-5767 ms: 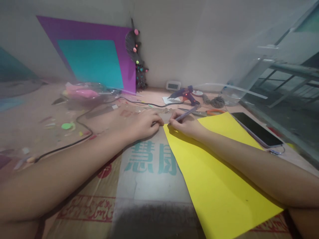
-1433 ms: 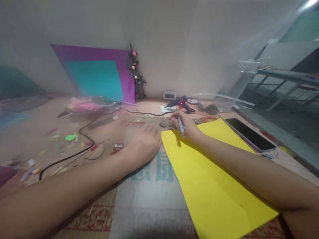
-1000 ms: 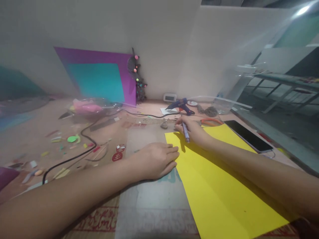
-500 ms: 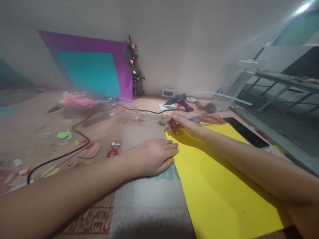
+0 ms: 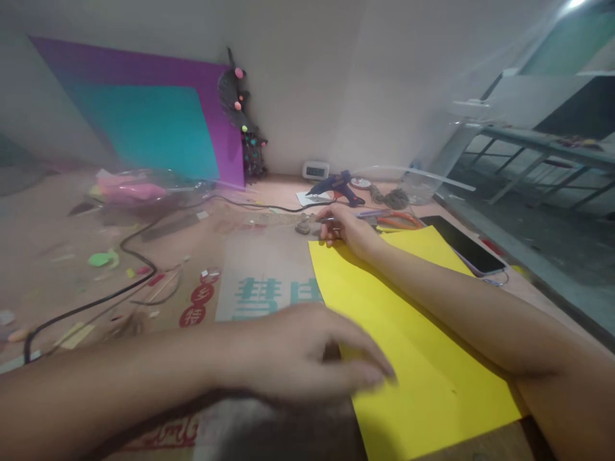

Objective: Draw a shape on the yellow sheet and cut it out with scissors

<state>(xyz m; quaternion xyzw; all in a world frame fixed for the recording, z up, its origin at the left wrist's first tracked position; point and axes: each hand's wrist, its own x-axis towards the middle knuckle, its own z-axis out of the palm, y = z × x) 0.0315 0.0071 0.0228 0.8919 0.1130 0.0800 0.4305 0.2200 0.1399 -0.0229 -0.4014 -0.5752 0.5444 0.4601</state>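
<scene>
Has L hand (image 5: 307, 352) out over near half of the counter (image 5: 283, 184), fingers apart & loosely bent, pointing R, blurred; grasping nothing visible. Reaches past L long edge of yellow sheet (image 5: 408, 320). Can't tell if touching or just above.

Places yellow sheet directly below L fingertips & on to their R, flat on R half of counter, partly over a printed board (image 5: 269, 250). Runs long axis near-far, slanted, w/ near end swung R & far end L, so approx. crosswise to L fingers. Puts L hand nearer the near part of L edge, R hand (image 5: 355, 234) nearer the far-L corner, w/ R forearm lying diagonally across the middle.

Further out, by R edge of counter, shows phone (image 5: 464, 246) just beside sheet's far-R side. On L side, shows loose scraps & black cable (image 5: 96, 303) curving away.

At sheet's far edge, keeps R fingers curled round a pale purple pen (image 5: 375, 214), barrel sticking out to R. Can't tell if resting on paper; tip unclear. Just R of R hand, shows orange-handled scissors (image 5: 408, 218), partly hidden; to L of it, a small grey lump (image 5: 302, 226).

Toward far edge of counter, has glue gun (image 5: 339, 182) aimed L, twine (image 5: 394, 199) to its R, small white display unit (image 5: 316, 170) behind. Far L, has pink stuff in clear plastic (image 5: 132, 190), then purple sheet (image 5: 96, 63) & teal sheet (image 5: 154, 128) upright at wall, w/ dark crescent ornament (image 5: 232, 96) at R side.
</scene>
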